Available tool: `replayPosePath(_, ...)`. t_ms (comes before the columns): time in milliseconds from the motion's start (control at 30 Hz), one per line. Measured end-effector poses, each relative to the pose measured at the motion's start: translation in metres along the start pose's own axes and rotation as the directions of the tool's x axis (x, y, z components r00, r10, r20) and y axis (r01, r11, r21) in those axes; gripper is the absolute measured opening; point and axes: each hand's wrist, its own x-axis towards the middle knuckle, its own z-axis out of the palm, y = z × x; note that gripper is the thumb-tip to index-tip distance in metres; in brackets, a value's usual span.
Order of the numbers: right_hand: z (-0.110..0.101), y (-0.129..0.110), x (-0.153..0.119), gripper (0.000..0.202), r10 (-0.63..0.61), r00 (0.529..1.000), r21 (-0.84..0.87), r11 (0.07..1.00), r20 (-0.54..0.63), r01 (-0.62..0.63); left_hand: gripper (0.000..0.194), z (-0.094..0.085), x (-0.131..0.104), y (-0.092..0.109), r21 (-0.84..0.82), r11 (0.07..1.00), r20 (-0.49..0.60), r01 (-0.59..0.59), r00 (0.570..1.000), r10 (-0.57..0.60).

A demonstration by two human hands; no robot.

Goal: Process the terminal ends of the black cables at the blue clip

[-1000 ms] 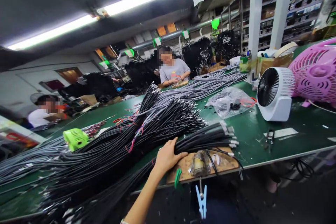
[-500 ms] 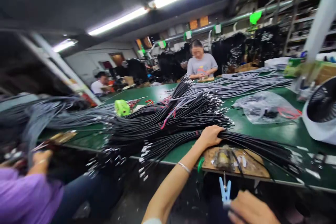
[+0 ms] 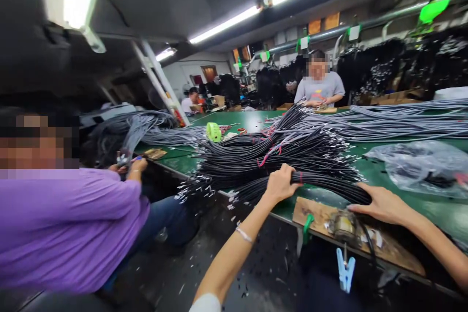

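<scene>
A bundle of black cables (image 3: 325,183), tied with a thin red tie, spans the front of the green table. My left hand (image 3: 281,183) is closed around it left of the tie. Farther right, my right hand (image 3: 382,204) wraps around the same bundle, its thumb in front. Below the bundle lies a wooden board (image 3: 318,212) bearing a small metal device (image 3: 344,226). From the device's rod hangs a light blue clothes peg (image 3: 345,270). Behind my hands is a larger pile of black cables (image 3: 234,163) with pale ends.
At left sits a co-worker in purple (image 3: 69,224), holding something small. Another person in grey (image 3: 319,88) works across the table (image 3: 252,122). Grey cables (image 3: 402,119) cover its far side. A clear plastic bag (image 3: 424,165) lies at right, a green plastic object (image 3: 213,132) beyond the pile.
My right hand has risen from beside the clothes peg to grip the cable bundle. My left hand has shifted to the left of the red tie. The view has swung left.
</scene>
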Motion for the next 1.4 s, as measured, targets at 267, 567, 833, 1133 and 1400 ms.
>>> replayPosePath(267, -0.052, -0.034, -0.03, 0.035, -0.512, 0.739, -0.425, 0.842, -0.438, 0.332, 0.017, -0.046, -0.034, -0.042, -0.007, 0.967, -0.377, -0.256, 0.896, 0.235)
replayPosePath(567, -0.004, 0.006, -0.069, 0.051, -0.093, 0.995, -0.058, 0.994, -0.022, 0.092, 0.017, -0.072, -0.063, -0.039, 0.155, 0.892, -0.08, -0.425, 0.895, 0.44)
replayPosePath(833, 0.002, 0.017, -0.062, 0.066, -0.185, 0.983, -0.008, 0.983, -0.011, 0.184, 0.031, -0.1, -0.029, -0.052, 0.443, 0.774, -0.292, -0.452, 0.744, 0.601)
replayPosePath(1133, 0.002, -0.013, -0.013, 0.034, -0.053, 0.99, -0.163, 0.986, -0.129, 0.032, 0.046, -0.033, -0.018, -0.092, 0.309, 0.913, 0.201, -0.266, 0.957, 0.21)
replayPosePath(1400, 0.008, -0.019, -0.031, 0.036, 0.056, 0.971, -0.034, 0.997, -0.233, -0.066, 0.048, -0.057, -0.023, -0.031, 0.151, 0.951, 0.306, -0.271, 0.927, 0.215)
